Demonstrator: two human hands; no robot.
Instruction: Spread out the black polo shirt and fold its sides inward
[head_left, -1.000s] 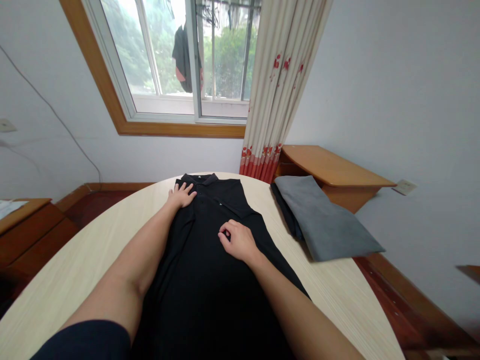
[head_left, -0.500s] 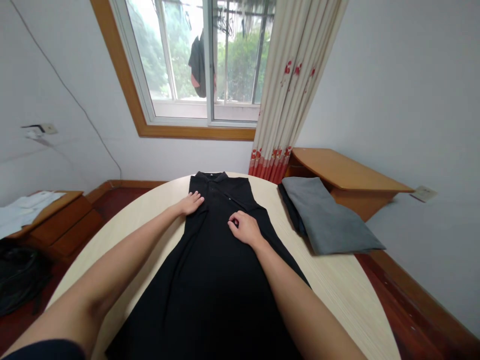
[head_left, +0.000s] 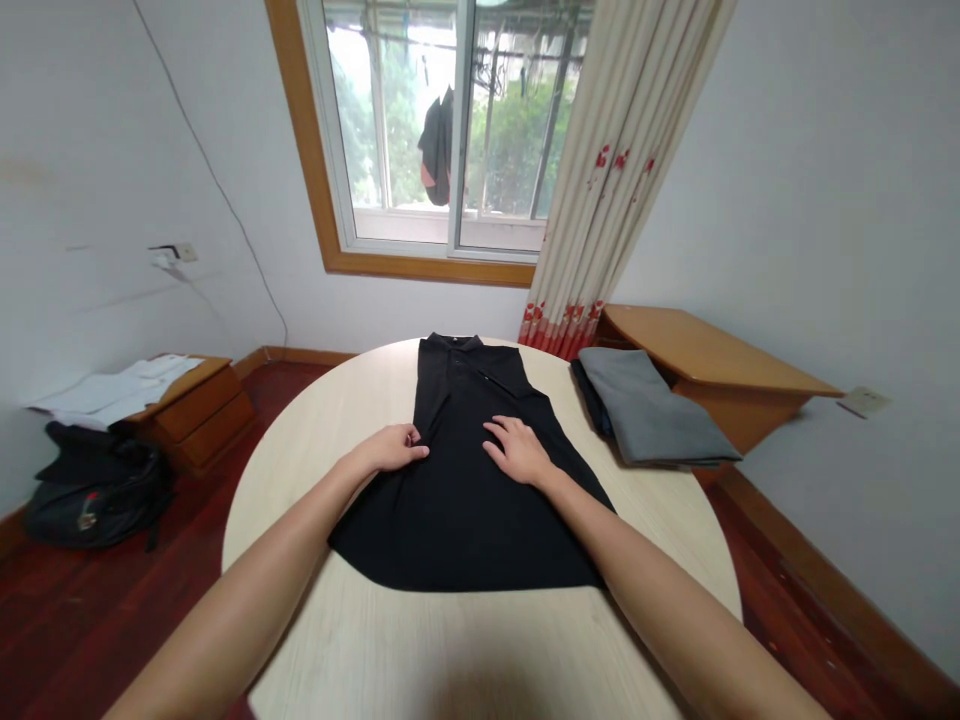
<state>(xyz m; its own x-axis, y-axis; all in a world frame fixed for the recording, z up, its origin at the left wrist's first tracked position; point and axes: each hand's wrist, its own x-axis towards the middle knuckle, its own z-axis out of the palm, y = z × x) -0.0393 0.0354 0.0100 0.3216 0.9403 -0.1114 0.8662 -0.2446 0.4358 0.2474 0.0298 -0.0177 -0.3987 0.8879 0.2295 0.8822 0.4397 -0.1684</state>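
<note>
Two bare hands lie over a round, pale wood-grain surface [head_left: 337, 420]. Just beyond them, a window [head_left: 461, 80] in a wooden frame is set into a white wall, and beyond the right hand, off to its right, hangs a cream curtain [head_left: 592, 190] with red flowers and a red lower band. Right of the right hand, near the rim, a folded gray cloth [head_left: 649, 410] lies on darker fabric, with a brown wooden desk [head_left: 712, 345] behind it. Well left of the left hand are a low drawer cabinet [head_left: 202, 415], white papers [head_left: 124, 388] on top, and a black bag [head_left: 101, 490] on the dark red floor [head_left: 67, 600]. Directly under the right hand [head_left: 523, 455] and reaching to the left hand [head_left: 391, 449] lies a black collared shirt [head_left: 480, 520], front up, its collar beyond both hands and its curved hem on their near side; a long fold runs from near the collar toward the left hand. The right hand is relaxed, fingers loosely bent, gripping nothing; the left is curled at the shirt's left edge, and whether it pinches fabric I cannot tell. Small pale marks inside the collar and on the chest are illegible.
</note>
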